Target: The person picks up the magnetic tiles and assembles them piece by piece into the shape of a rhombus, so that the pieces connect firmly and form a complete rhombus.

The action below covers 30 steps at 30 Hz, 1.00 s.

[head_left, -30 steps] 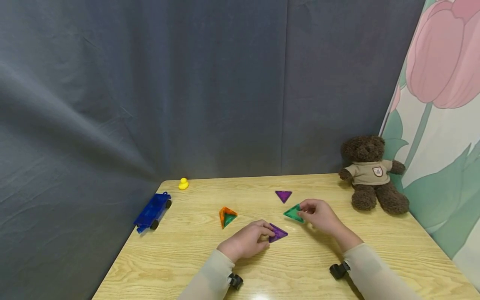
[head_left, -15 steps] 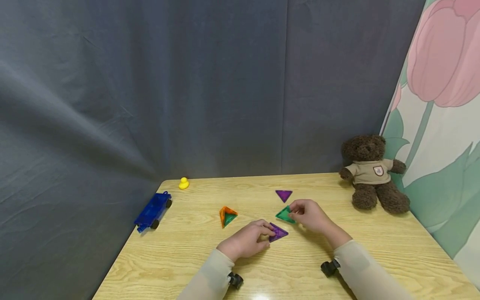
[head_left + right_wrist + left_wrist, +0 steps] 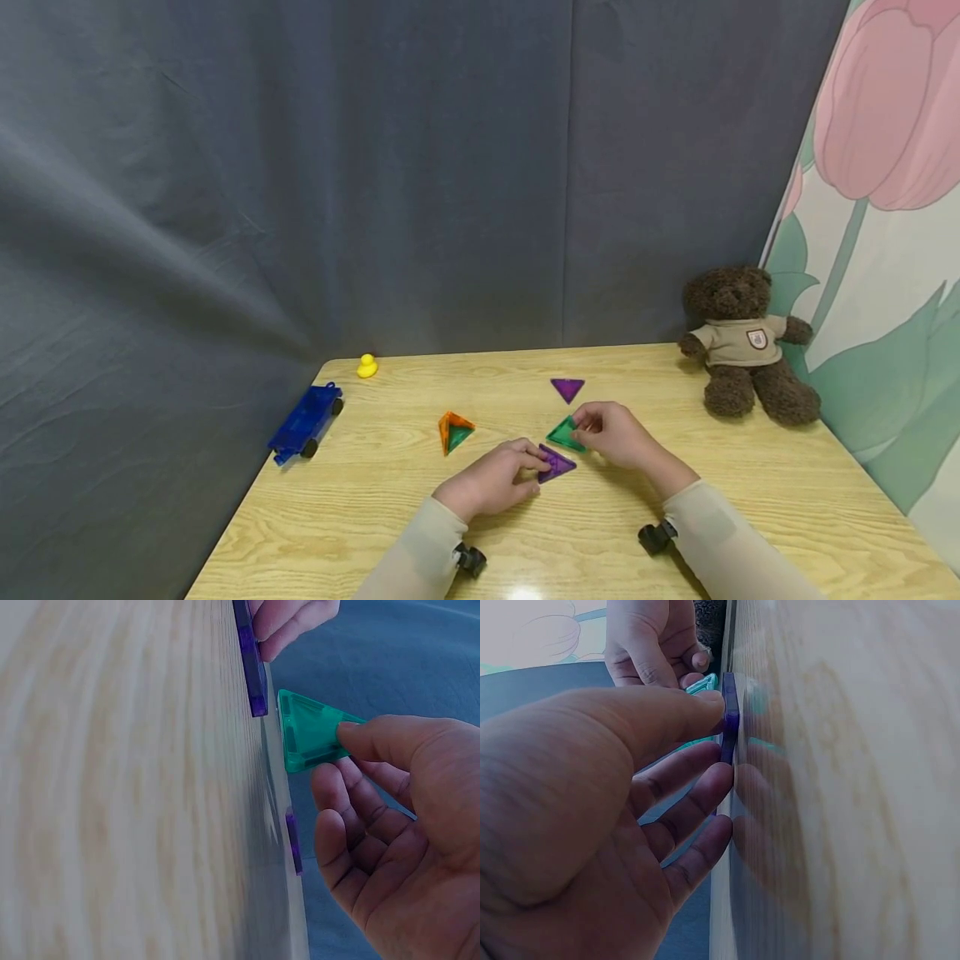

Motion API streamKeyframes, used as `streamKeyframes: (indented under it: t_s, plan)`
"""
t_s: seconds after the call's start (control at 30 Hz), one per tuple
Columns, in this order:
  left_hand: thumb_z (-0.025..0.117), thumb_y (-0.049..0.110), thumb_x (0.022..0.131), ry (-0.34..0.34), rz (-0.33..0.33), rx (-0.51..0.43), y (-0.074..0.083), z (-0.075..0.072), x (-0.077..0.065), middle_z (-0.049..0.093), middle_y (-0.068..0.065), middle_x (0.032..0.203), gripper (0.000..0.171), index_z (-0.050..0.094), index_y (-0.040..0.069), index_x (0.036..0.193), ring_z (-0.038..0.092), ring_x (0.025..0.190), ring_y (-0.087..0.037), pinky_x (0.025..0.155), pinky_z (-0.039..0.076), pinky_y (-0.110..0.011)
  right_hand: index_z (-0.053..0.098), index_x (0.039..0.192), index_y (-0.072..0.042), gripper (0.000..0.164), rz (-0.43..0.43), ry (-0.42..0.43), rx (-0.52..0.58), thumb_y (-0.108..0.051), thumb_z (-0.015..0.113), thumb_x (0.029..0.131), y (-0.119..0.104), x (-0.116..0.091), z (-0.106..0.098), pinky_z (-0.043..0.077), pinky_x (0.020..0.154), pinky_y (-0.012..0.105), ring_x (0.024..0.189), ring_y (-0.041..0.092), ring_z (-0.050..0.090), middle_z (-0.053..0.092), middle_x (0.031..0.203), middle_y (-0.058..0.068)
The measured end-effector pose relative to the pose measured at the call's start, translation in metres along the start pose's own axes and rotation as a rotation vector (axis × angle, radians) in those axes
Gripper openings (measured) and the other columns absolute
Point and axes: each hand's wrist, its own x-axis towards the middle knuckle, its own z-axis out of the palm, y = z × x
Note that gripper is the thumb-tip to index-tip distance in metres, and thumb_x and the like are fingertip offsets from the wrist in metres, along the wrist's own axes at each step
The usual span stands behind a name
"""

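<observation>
My right hand (image 3: 618, 435) pinches a translucent green magnetic triangle tile (image 3: 564, 434) between thumb and fingers. In the right wrist view the green tile (image 3: 309, 731) stands tilted up, one edge close to the tabletop. My left hand (image 3: 491, 481) holds a purple triangle tile (image 3: 557, 464) flat on the table by its left corner. The left wrist view shows the thumb tip against that purple tile (image 3: 730, 712), the lower fingers reaching the wood. The green tile's lower edge is close behind the purple one. Another purple triangle tile (image 3: 567, 388) lies behind my right hand.
Left of the hands, orange and green tiles (image 3: 455, 432) stand joined as a small open shape. A blue toy wagon (image 3: 307, 422) sits at the table's left edge, with a yellow duck (image 3: 367, 366) at the back corner. A brown teddy bear (image 3: 738, 350) sits back right.
My right hand has moved left with the green tile, bringing it close to the purple tile under my left hand. The left hand has stayed in place.
</observation>
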Motion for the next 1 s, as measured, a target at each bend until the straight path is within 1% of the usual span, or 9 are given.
streamKeyframes:
  t_s: [0.27, 0.43, 0.6, 0.8, 0.9, 1.0]
  plan:
    - [0.069, 0.021, 0.104, 0.006, 0.007, -0.002, -0.0009, 0.0003, 0.0002, 0.057, 0.008, 0.141, 0.037, 0.068, 0.016, 0.141, 0.054, 0.129, -0.008, 0.109, 0.046, -0.026, 0.073, 0.096, -0.010, 0.005, -0.002, -0.019, 0.021, -0.008, 0.078, 0.095, 0.0007, 0.0007, 0.0050, 0.050, 0.060, 0.028, 0.076, 0.018, 0.058, 0.065, 0.084, 0.001]
    - [0.069, 0.021, 0.104, 0.012, 0.007, 0.001, -0.0019, 0.0011, 0.0005, 0.056, 0.009, 0.140, 0.036, 0.069, 0.017, 0.140, 0.053, 0.129, -0.008, 0.108, 0.047, -0.026, 0.073, 0.097, -0.007, 0.005, -0.024, -0.033, 0.034, -0.007, 0.077, 0.095, -0.0001, -0.0005, 0.0067, 0.049, 0.058, 0.028, 0.075, 0.019, 0.057, 0.064, 0.084, 0.001]
    - [0.069, 0.021, 0.104, 0.013, 0.001, -0.001, -0.0011, 0.0009, 0.0004, 0.056, 0.009, 0.141, 0.036, 0.069, 0.017, 0.140, 0.052, 0.130, -0.008, 0.110, 0.046, -0.027, 0.073, 0.097, -0.008, 0.005, -0.029, -0.046, 0.036, -0.007, 0.077, 0.095, -0.0004, -0.0015, 0.0077, 0.049, 0.058, 0.027, 0.074, 0.018, 0.058, 0.065, 0.084, 0.000]
    - [0.070, 0.023, 0.103, 0.011, -0.020, -0.010, 0.0008, 0.0000, -0.0004, 0.055, 0.011, 0.141, 0.037, 0.069, 0.018, 0.140, 0.052, 0.130, -0.008, 0.112, 0.044, -0.028, 0.075, 0.100, -0.010, 0.004, -0.025, -0.101, 0.077, -0.010, 0.077, 0.097, 0.0034, -0.0010, 0.0092, 0.048, 0.056, 0.025, 0.072, 0.016, 0.058, 0.067, 0.086, 0.001]
    - [0.071, 0.023, 0.103, 0.008, -0.030, -0.018, 0.0012, -0.0003, -0.0010, 0.055, 0.012, 0.140, 0.037, 0.069, 0.019, 0.140, 0.052, 0.130, -0.007, 0.112, 0.044, -0.028, 0.076, 0.104, -0.008, 0.007, -0.034, -0.127, 0.100, -0.010, 0.076, 0.097, 0.0052, -0.0008, 0.0091, 0.049, 0.055, 0.026, 0.072, 0.017, 0.058, 0.068, 0.087, 0.003]
    - [0.070, 0.023, 0.103, 0.006, -0.030, -0.023, 0.0008, -0.0002, -0.0008, 0.055, 0.012, 0.140, 0.037, 0.069, 0.019, 0.140, 0.051, 0.130, -0.008, 0.112, 0.044, -0.028, 0.077, 0.106, -0.010, 0.009, -0.042, -0.145, 0.103, -0.010, 0.077, 0.097, 0.0067, -0.0004, 0.0088, 0.050, 0.057, 0.026, 0.075, 0.018, 0.060, 0.069, 0.088, 0.002]
